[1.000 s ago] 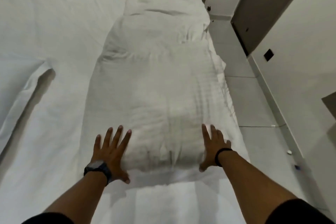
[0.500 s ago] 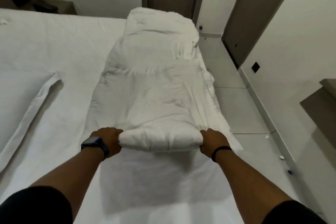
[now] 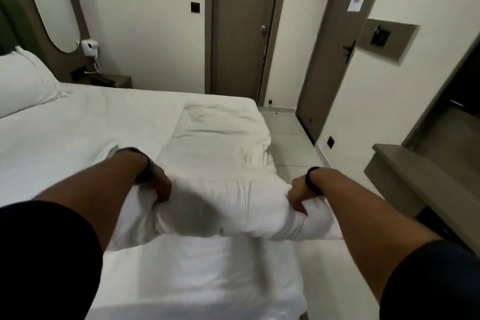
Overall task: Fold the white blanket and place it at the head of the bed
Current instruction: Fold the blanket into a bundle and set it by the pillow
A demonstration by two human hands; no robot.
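Note:
The white blanket [image 3: 220, 163] lies as a long folded strip along the right side of the bed [image 3: 78, 132], reaching toward the far edge. Its near end is lifted off the sheet and bunched into a thick roll. My left hand [image 3: 159, 186] grips the left corner of that raised end, fingers curled into the fabric. My right hand [image 3: 298, 195] grips the right corner the same way. Both wrists wear dark bands. The head of the bed, with a white pillow [image 3: 23, 80] against the headboard, is at the far left.
A bedside table [image 3: 114, 80] with dark items stands beyond the bed at the left. Two brown doors [image 3: 241, 28] face me across the room. Tiled floor [image 3: 288, 143] runs along the bed's right edge. A brown desk shelf [image 3: 415, 179] juts out at the right.
My hands went from lying flat on the blanket's near end to gripping its corners and lifting it. The view has tilted up, showing the pillow, doors and walls.

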